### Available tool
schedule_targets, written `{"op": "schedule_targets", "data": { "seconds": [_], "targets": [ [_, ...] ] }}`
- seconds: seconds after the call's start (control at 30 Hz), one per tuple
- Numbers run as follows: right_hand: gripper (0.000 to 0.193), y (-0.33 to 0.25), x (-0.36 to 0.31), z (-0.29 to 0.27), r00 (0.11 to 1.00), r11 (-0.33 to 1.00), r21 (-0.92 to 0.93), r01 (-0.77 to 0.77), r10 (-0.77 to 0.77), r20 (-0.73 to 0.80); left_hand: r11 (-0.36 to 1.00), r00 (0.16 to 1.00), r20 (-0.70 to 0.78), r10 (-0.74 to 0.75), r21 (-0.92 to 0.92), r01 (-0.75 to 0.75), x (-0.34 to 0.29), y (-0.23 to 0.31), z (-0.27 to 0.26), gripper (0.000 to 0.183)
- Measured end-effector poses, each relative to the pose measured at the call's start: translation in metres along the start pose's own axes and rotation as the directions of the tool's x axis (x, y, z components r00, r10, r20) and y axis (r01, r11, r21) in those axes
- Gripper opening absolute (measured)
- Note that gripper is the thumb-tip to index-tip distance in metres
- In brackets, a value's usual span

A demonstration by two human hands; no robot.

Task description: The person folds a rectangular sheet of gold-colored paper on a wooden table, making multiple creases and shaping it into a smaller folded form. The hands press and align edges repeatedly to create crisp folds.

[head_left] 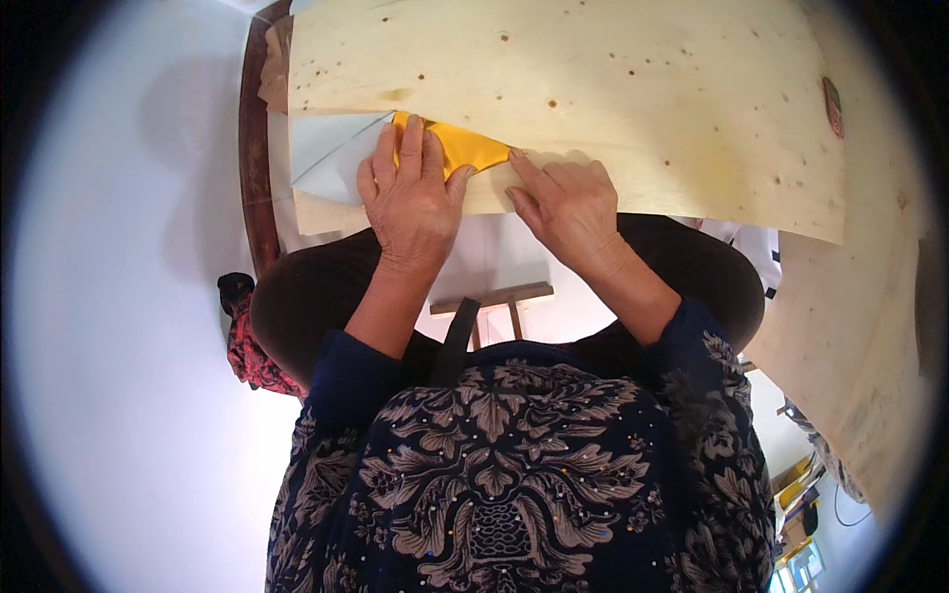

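A folded sheet of paper (pixel 341 158) lies along the near edge of the wooden board, pale grey-white on its left part with a crease line running across it. Its golden-yellow part (pixel 473 148) narrows to a point on the right. My left hand (pixel 412 193) rests flat over the middle of the paper, fingers stretched forward and thumb out to the side on the yellow. At the yellow point, my right hand (pixel 568 203) presses with its index fingertip. The right thumb stands apart from that finger, and the other fingers are partly bent. What lies under my left palm is hidden.
The pale, knotted wooden board (pixel 593 99) spans the far side above my knees. A small reddish-brown object (pixel 833 107) lies near its right edge. A dark wooden bar (pixel 255 148) runs along the left. Below, between my legs, shows a wooden frame piece (pixel 504 298).
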State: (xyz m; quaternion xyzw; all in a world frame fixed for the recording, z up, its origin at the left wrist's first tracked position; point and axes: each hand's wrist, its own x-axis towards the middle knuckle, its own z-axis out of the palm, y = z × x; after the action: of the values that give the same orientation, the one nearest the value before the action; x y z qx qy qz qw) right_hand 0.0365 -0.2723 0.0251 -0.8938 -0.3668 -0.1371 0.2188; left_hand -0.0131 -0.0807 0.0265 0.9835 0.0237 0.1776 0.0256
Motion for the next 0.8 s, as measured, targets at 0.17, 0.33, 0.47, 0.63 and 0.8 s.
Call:
{"op": "schedule_targets", "data": {
  "seconds": [0.17,0.33,0.47,0.63,0.8],
  "targets": [
    [0.038,-0.008,0.007,-0.012,0.998,0.998,-0.068,0.018,-0.014,0.068,0.999,0.999,0.033,-0.01,0.037,0.009,-0.005,0.0,0.008,0.057],
    [0.042,-0.032,0.027,-0.023,1.0,0.99,0.137,-0.027,0.026,0.01,0.999,0.999,0.026,-0.026,-0.037,0.026,-0.005,-0.001,0.009,0.055],
    [0.044,-0.051,0.055,0.007,0.983,0.738,0.649,-0.186,0.14,0.122,0.994,0.999,0.018,-0.037,-0.099,0.038,-0.005,-0.003,0.009,0.052],
    [0.045,-0.04,0.054,0.036,0.957,0.678,0.675,-0.291,0.208,0.203,0.997,0.997,0.048,-0.052,-0.054,0.055,-0.006,-0.001,0.01,0.055],
    [0.043,-0.031,0.049,0.049,0.986,0.743,0.65,-0.161,0.097,0.134,0.998,0.992,0.123,-0.018,-0.065,0.026,-0.021,-0.003,0.002,0.065]
  ]
}}
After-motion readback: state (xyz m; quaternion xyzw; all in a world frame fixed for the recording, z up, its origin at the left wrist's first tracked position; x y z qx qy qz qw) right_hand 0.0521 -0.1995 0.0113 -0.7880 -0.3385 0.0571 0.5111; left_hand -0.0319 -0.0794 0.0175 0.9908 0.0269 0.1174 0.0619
